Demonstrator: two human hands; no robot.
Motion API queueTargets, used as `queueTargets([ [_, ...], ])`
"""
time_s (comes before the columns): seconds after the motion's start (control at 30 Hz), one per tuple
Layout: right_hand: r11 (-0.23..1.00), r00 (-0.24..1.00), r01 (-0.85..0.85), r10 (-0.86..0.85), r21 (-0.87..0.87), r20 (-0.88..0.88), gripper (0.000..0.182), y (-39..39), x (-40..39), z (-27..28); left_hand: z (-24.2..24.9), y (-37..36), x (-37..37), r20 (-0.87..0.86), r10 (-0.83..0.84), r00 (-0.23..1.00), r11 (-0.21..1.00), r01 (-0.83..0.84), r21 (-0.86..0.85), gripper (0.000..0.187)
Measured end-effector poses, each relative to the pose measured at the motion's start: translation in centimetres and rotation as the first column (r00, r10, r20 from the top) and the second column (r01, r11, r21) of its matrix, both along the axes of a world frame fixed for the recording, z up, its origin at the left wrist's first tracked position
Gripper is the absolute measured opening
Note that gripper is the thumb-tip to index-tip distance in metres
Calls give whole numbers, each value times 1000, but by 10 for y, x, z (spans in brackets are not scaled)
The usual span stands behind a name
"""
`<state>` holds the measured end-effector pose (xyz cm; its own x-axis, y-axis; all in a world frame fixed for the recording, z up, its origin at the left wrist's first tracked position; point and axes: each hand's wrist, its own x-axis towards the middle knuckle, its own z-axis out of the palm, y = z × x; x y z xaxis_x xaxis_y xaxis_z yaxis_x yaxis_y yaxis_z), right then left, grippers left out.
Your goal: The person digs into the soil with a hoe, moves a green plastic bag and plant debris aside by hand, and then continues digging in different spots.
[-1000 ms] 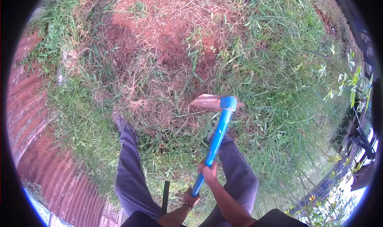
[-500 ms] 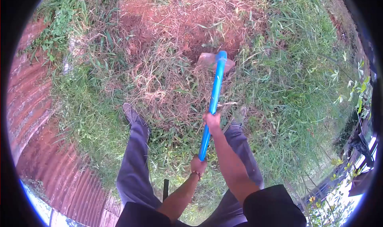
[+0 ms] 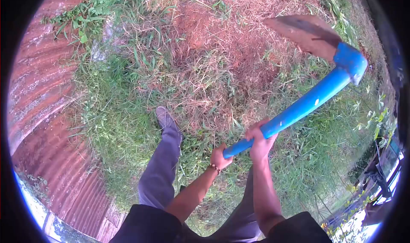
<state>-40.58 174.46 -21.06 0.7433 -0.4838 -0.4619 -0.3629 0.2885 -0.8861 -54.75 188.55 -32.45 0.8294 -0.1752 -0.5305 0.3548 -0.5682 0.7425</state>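
Observation:
A hoe (image 3: pixel 305 103) with a blue handle is raised off the ground, slanting up to the right. Its soil-stained blade (image 3: pixel 305 33) hangs at the upper right, pointing left. At the lower end of the handle, my left hand (image 3: pixel 221 157) is wrapped round the butt, with a beaded bracelet on the wrist. My right hand (image 3: pixel 261 141) grips the handle a little further up. Below the blade lies a patch of bare reddish soil (image 3: pixel 200 27) strewn with dry cut grass (image 3: pixel 200 93).
Rusty corrugated metal sheets (image 3: pixel 42 93) run along the left side. My shoe (image 3: pixel 164 117) stands on green grass (image 3: pixel 128 149). Leafy plants (image 3: pixel 83 23) grow at the upper left, and thin-stemmed plants (image 3: pixel 380 123) at the right edge.
The hoe's blade has come up off the ground and swung to the upper right, nearer the camera. Both hands keep hold of the handle and the view has shifted slightly.

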Motion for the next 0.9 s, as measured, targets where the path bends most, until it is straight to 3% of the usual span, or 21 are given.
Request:
queueTargets([
  [0.03, 990, 990, 140, -141, -34, -23, 11, 3, 50, 2, -21, -11, 51, 108, 51, 993, 998, -46, -45, 24],
  [0.1, 988, 985, 139, -131, -71, 109, 8, 6, 124, -16, -48, -8, 124, 51, 63, 997, 995, -58, -86, 21],
  [0.13, 985, 988, 123, -110, -120, 111, 10, 12, 144, -38, -62, -1, 143, 72, 80, 994, 994, -74, -85, 18],
  [0.17, 950, 995, 95, -101, -296, -7, 15, 26, 149, -65, -73, 8, 151, 86, 100, 991, 992, -92, -86, 14],
  [0.2, 967, 995, 76, -88, -241, -39, 14, 43, 131, -125, -104, 26, 114, -16, 164, 986, 983, -164, -77, 13],
  [0.23, 973, 970, -23, -35, -230, -242, 14, 62, 89, -210, -117, 51, 46, -133, 211, 968, 974, -220, -56, 11],
  [0.27, 990, 861, -104, 43, -93, -508, 14, 87, 42, -255, -92, 67, 0, -283, 206, 937, 978, -187, 93, 10],
  [0.3, 857, 829, -237, -67, -458, -556, 16, 118, -2, -284, -81, 86, -29, -490, 205, 848, 970, -107, 220, 10],
  [0.33, 892, 799, -321, 75, -317, -597, 18, 136, -22, -241, -74, 99, -78, -597, 286, 750, 956, -263, 127, 9],
  [0.37, 852, 844, -351, 108, -389, -525, 19, 156, -63, -219, -39, 107, -114, -636, 366, 679, 928, -321, 192, 14],
  [0.4, 941, 721, -336, 220, -53, -657, 19, 170, -112, -206, -5, 114, -151, -661, 448, 602, 889, -375, 261, 20],
  [0.47, 974, 748, -227, 191, 25, -636, 18, 192, -142, -164, 35, 130, -213, -597, 411, 689, 911, -335, 240, 18],
  [0.53, 980, 706, -182, 189, 83, -683, 15, 185, -141, -98, 63, 130, -208, -680, 408, 609, 913, -283, 294, 13],
  [0.57, 980, 719, -188, 186, 70, -670, 13, 173, -131, -86, 75, 125, -155, -678, 383, 627, 924, -255, 286, 14],
  [0.6, 978, 738, -200, 187, 55, -648, 11, 162, -115, -78, 37, 126, -177, -510, 276, 815, 960, -210, 184, 18],
  [0.63, 999, 852, -46, 44, 9, -521, 11, 156, -87, -66, 12, 121, -152, -502, 184, 845, 979, -113, 169, 23],
  [0.7, 1000, 966, -24, 22, -6, -259, 15, 128, 3, -40, -33, 100, -42, -201, 159, 967, 984, -172, -51, 26],
  [0.73, 998, 993, -14, 8, -53, -120, 16, 116, 46, -37, -49, 91, 21, 5, 110, 994, 990, -109, -95, 27],
  [0.77, 997, 999, -36, 37, -61, 11, 14, 101, 84, -37, -62, 78, 76, 39, 101, 994, 994, -99, -43, 27],
  [0.83, 995, 992, 96, -97, 12, 82, 12, 86, 149, -42, -68, 67, 159, 120, 94, 988, 995, -90, -33, 26],
  [0.9, 994, 995, 88, -84, -67, 61, 9, 79, 169, -67, -80, 70, 163, 4, 89, 996, 996, -89, -19, 23],
])
